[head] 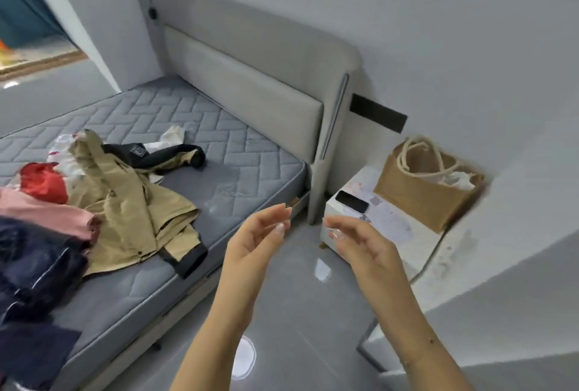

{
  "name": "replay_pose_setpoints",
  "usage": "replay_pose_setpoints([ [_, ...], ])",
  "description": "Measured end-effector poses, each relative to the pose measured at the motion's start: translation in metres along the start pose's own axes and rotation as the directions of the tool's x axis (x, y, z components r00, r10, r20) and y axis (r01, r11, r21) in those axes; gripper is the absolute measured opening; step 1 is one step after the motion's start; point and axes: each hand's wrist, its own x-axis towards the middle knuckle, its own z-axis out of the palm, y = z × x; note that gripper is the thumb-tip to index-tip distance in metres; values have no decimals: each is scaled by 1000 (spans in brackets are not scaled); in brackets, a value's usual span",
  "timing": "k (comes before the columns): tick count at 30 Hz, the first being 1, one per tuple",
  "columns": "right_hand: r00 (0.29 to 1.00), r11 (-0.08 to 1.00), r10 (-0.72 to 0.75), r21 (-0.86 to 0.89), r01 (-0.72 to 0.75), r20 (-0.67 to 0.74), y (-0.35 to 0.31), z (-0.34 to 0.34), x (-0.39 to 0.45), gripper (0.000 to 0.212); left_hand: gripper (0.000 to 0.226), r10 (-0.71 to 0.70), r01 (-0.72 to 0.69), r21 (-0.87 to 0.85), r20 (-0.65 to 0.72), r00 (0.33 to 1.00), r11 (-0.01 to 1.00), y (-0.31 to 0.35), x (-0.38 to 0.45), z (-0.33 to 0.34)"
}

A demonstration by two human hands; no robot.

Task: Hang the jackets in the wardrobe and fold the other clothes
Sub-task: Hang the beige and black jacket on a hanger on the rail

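Both hands, the left hand (250, 243) and right hand (366, 249), hover empty with fingers loosely spread above the floor, while the tan jacket (131, 212) lies crumpled on the mattress (250, 171), apart to their left.

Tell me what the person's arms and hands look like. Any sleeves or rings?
Both arms are bare, with no sleeves showing. The left hand and right hand wear no rings or gloves that I can see. The fingernails look pale and glossy. A thin bracelet may circle the right wrist, but it's too faint to be sure.
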Motion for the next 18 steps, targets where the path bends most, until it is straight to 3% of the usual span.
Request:
replay_pose_setpoints([
  [4,975,999,-14,-43,24,220,-3,86,37,32,26,15,-20,-32,-138,990,999,8,22,-87],
  [12,891,999,22,-39,-5,453,-6,254,108,32,25,43,-55,-18,-402,915,998,18,55,-248],
  [18,811,998,43,-66,-5,584,-3,356,172,21,23,-36,8,-54,-538,842,999,-2,91,-335],
])
